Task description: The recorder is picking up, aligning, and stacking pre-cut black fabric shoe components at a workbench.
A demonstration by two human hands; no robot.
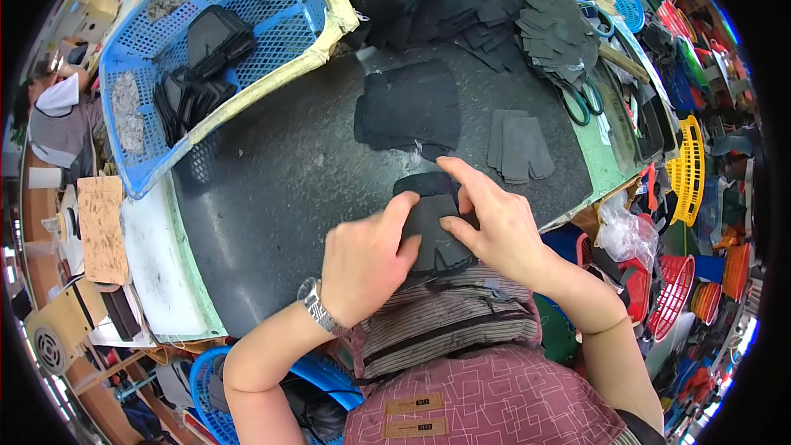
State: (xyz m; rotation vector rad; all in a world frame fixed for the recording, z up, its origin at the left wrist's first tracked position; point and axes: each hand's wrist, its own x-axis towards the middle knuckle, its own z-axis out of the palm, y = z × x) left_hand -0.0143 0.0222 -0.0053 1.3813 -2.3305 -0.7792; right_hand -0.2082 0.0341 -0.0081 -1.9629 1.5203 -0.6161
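- Both hands are on the same black piece [428,227], close together but not touching each other.
- The left hand [367,255] grips the piece by its left side, thumb near the lower part and index finger at the upper left corner.
- The right hand [503,227] grips the right side, its thumb flat on the face and its index finger reaching past the upper edge; its other fingertips are hidden.
- The black piece is at the near edge of the counter [280,198], right in front of the person's apron [478,391]. Slits show at its near end, and a darker layer shows at its far end.
- A metal watch [317,306] circles the left wrist.
- Just beyond the hands lies a flat dark stack [416,107]; to its right is a small fan of grey pieces [519,148].
- A big heap of black cutouts [470,12] covers the far side, with green-handled scissors [583,103] beside its right end.
- At the far left, a blue basket [210,115] with a pale taped rim holds black bundles [218,37].
- To the right of the counter are a clear plastic bag [626,231], a yellow basket [685,169] and a red basket [673,297].
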